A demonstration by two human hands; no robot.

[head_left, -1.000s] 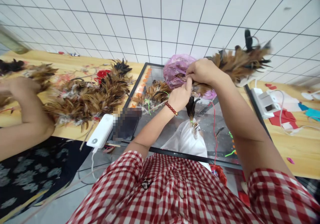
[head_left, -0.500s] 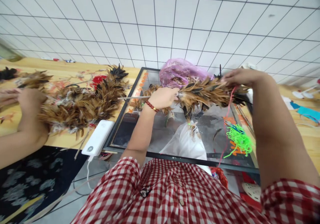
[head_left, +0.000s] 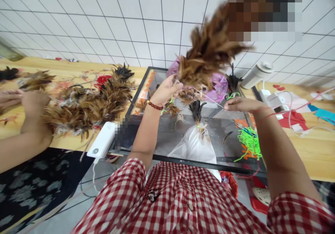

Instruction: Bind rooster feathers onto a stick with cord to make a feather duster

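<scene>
A long strip of brown feathers (head_left: 206,49) rises from my left hand (head_left: 169,89) toward the upper right, blurred at its far end. My left hand pinches the strip's lower end. A thin pale string (head_left: 209,97) runs from there to my right hand (head_left: 237,104), whose fingers are closed on it. Below, a dark feather bunch (head_left: 196,112) stands at the mouth of a white bag (head_left: 196,145). Behind the strip lies a purple plastic bag (head_left: 219,87), partly covered. Bright green yarn (head_left: 248,143) lies near my right forearm.
A black-framed glass panel (head_left: 162,157) lies on the wooden table. To its left are a white power bank (head_left: 102,140), a feather garland (head_left: 89,108) and another person's hands (head_left: 31,99). A white cup (head_left: 258,74) and red cloth (head_left: 293,120) are at the right.
The feather strip has swung from lying across the panel to slanting upward. My right hand has left its far end, moved lower and now pulls the string; my left hand has risen slightly.
</scene>
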